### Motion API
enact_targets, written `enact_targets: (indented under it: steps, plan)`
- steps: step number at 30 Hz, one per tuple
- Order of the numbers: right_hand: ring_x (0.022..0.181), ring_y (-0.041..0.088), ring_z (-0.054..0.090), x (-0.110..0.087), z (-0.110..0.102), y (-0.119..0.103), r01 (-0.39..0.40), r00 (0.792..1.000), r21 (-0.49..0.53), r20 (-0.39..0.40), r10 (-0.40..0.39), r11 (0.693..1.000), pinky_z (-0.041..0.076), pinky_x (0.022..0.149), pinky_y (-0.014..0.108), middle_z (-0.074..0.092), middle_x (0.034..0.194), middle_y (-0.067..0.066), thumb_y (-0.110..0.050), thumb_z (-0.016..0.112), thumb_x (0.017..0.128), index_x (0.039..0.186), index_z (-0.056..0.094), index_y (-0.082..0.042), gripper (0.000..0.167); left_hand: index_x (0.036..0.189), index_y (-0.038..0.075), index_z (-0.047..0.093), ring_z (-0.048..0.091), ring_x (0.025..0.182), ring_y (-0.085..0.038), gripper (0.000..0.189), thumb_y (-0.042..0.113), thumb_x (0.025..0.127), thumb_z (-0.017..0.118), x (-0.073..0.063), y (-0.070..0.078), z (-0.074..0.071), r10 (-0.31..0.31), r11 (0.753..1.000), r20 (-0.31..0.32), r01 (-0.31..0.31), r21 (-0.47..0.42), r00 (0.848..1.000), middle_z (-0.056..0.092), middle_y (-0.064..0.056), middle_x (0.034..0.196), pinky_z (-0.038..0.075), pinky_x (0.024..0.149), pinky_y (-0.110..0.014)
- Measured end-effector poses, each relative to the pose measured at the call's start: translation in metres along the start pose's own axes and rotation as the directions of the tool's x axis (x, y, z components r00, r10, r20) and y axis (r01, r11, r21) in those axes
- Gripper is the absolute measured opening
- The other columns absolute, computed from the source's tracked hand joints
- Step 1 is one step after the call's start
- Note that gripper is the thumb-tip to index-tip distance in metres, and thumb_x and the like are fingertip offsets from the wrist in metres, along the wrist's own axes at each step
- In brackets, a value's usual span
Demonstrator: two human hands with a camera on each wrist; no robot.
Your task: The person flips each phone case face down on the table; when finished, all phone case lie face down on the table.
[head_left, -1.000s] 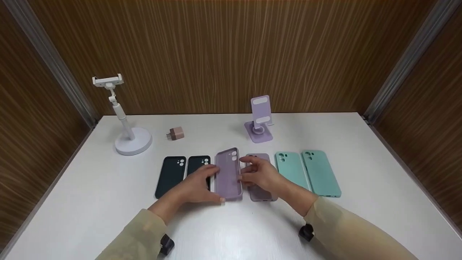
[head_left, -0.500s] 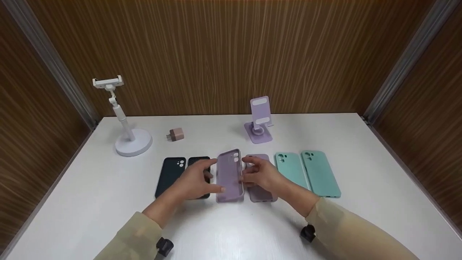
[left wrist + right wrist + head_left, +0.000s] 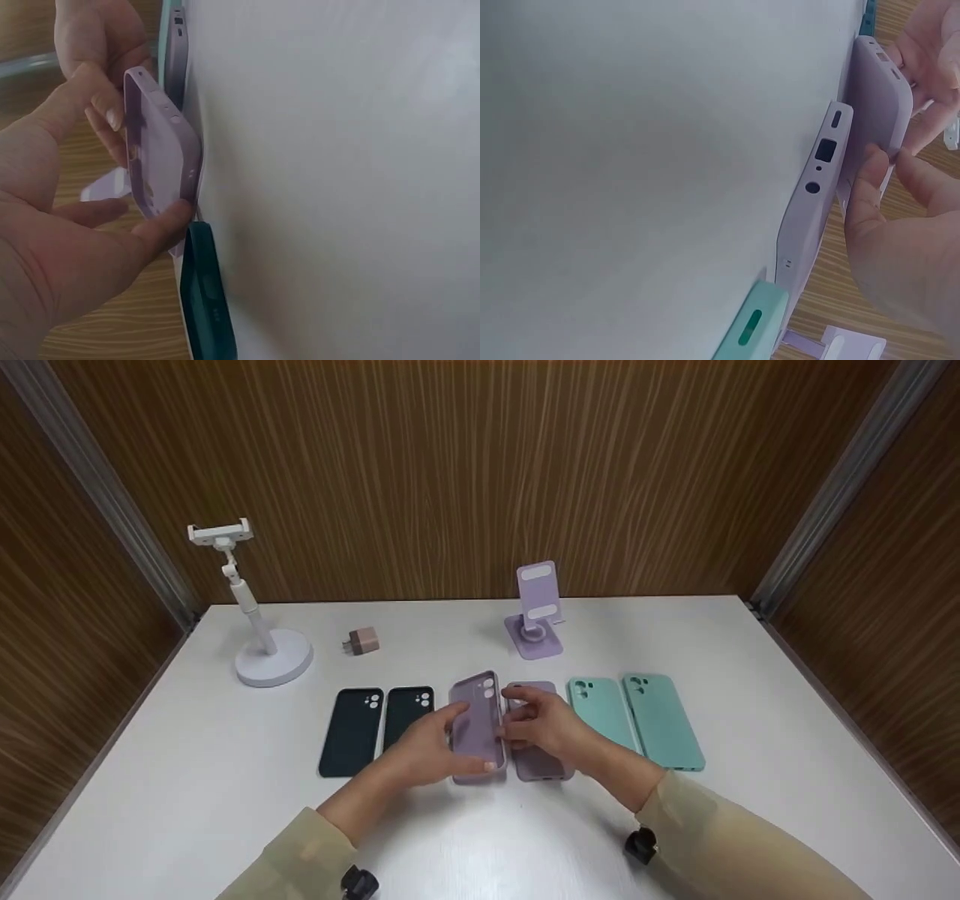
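A light purple phone case (image 3: 474, 731) stands tilted in the middle of the row, inner side facing up, its right edge raised. My right hand (image 3: 550, 725) pinches that raised edge between thumb and fingers; the grip also shows in the right wrist view. My left hand (image 3: 429, 748) is spread at the case's left side, thumb towards its near end, not curled round it. Under my right hand lies a second purple phone case (image 3: 541, 763), partly covered. Just left is a black phone case (image 3: 405, 716), partly hidden by my left hand.
Another black phone case (image 3: 351, 733) lies at the row's left end. Two mint green cases, a smaller one (image 3: 602, 709) and a larger one (image 3: 665, 724), lie to the right. Behind stand a white phone stand (image 3: 274, 660), a pink charger plug (image 3: 364, 640) and a purple phone stand (image 3: 539, 596).
My left hand drew slightly back left, then moved right over the tilted case's left side. My right hand keeps its pinch; the case shifted slightly right and nearer.
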State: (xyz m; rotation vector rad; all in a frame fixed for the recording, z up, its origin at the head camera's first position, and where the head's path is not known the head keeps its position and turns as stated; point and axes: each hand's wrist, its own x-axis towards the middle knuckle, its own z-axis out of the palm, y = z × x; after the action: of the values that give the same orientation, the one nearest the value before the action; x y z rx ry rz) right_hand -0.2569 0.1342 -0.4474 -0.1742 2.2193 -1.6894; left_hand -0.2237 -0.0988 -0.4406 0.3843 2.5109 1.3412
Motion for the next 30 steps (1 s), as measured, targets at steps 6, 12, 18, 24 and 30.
enact_targets:
  steps: [6,12,18,24,30]
  plan:
    - [0.104,0.027,0.075,0.002,-0.001,-0.001,-0.005,1.0,0.01,0.027,0.005,1.0,0.061,0.092,0.042,0.074,0.117,0.014,-0.008,0.079,0.096,0.157,0.047,-0.003,0.07,0.164,0.003,0.035,0.052,0.139,-0.037,0.108,0.039,0.081,0.095,0.002,0.001,-0.001,-0.02,0.994,0.015,0.021,-0.105,1.0,0.049,-0.025,0.157,0.042,0.116,-0.055]
    - [0.112,0.027,0.073,0.003,-0.003,-0.001,-0.025,0.994,0.065,0.104,0.019,0.998,0.06,0.095,0.043,0.072,0.13,0.014,-0.016,0.08,0.097,0.163,0.04,-0.01,0.078,0.165,0.003,0.033,0.048,0.144,-0.04,0.106,0.034,0.083,0.093,0.003,0.003,-0.003,-0.04,0.978,0.04,0.048,-0.203,0.998,0.047,-0.026,0.158,0.038,0.118,-0.056]
    - [0.115,0.031,0.072,0.004,-0.002,-0.004,-0.04,0.986,0.096,0.167,0.023,0.995,0.058,0.098,0.046,0.068,0.138,0.018,-0.021,0.082,0.096,0.167,0.035,-0.015,0.085,0.167,0.011,0.034,0.04,0.149,-0.042,0.102,0.032,0.085,0.092,0.002,0.005,-0.006,-0.047,0.978,0.055,0.057,-0.201,0.997,0.042,-0.023,0.163,0.032,0.12,-0.061]
    - [0.107,0.028,0.074,0.006,0.001,-0.007,-0.035,0.98,0.092,0.197,0.016,0.995,0.06,0.094,0.044,0.069,0.134,0.018,-0.024,0.083,0.095,0.167,0.035,-0.02,0.087,0.168,0.02,0.033,0.037,0.152,-0.041,0.103,0.03,0.085,0.092,0.004,0.004,-0.007,-0.012,0.98,0.089,0.029,-0.199,0.996,0.04,-0.021,0.165,0.03,0.122,-0.06]
    - [0.103,0.026,0.074,0.008,0.002,-0.007,-0.024,0.972,0.111,0.236,-0.003,0.994,0.061,0.09,0.042,0.075,0.122,0.015,-0.022,0.08,0.097,0.169,0.032,-0.021,0.086,0.17,0.022,0.026,0.039,0.151,-0.04,0.11,0.027,0.084,0.093,0.005,0.003,-0.01,-0.001,0.971,0.118,0.029,-0.237,0.993,0.037,-0.02,0.167,0.033,0.122,-0.055]
